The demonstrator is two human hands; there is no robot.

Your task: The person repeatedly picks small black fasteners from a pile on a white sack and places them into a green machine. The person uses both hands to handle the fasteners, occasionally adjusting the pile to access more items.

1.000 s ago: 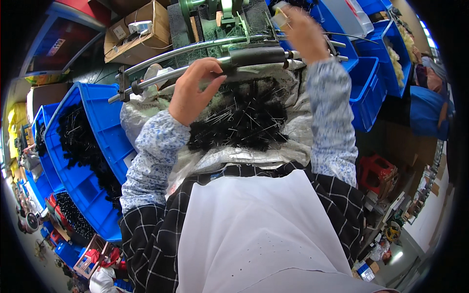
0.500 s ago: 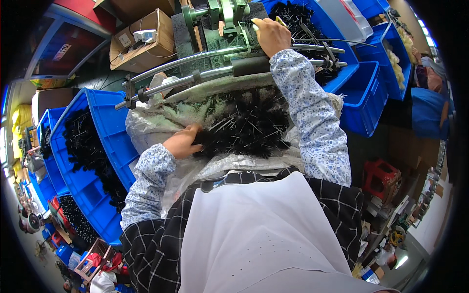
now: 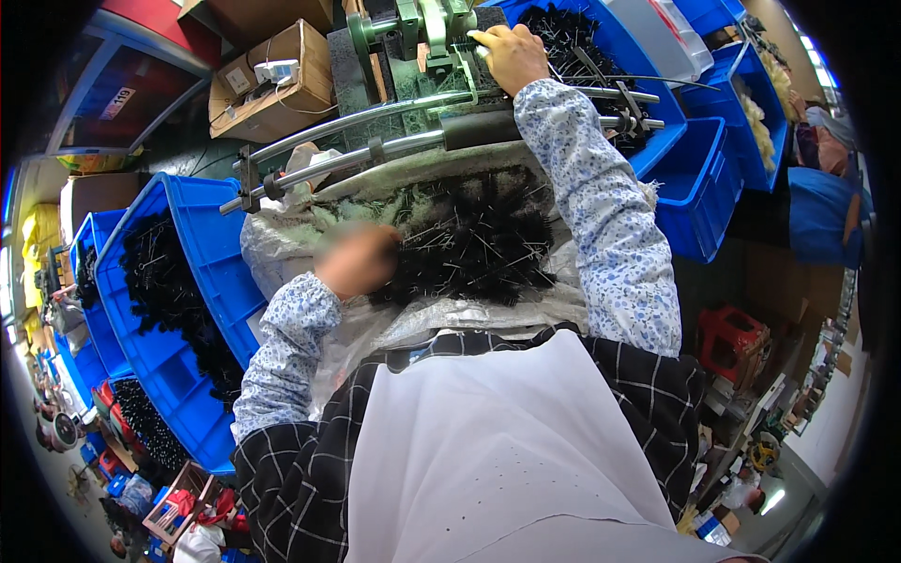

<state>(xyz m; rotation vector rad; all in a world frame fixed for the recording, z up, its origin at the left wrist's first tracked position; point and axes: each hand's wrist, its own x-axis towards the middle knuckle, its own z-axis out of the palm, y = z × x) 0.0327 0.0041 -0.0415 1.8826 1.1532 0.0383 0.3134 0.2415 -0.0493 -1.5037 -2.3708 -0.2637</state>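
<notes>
A small part is pinched in the right hand (image 3: 511,56) at the green machine (image 3: 413,38), top centre; the left hand (image 3: 355,261), blurred, grip indeterminable, has dropped from the bar (image 3: 375,148) onto the black pieces (image 3: 479,239).

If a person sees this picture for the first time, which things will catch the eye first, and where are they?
First comes the heap of black bristly pieces on a clear plastic sheet in the middle, with the left hand at its left edge. Above it, two curved metal bars cross the view, and the right hand reaches up to a green machine at the top. Bright blue bins of similar black pieces stand at the left.
</notes>
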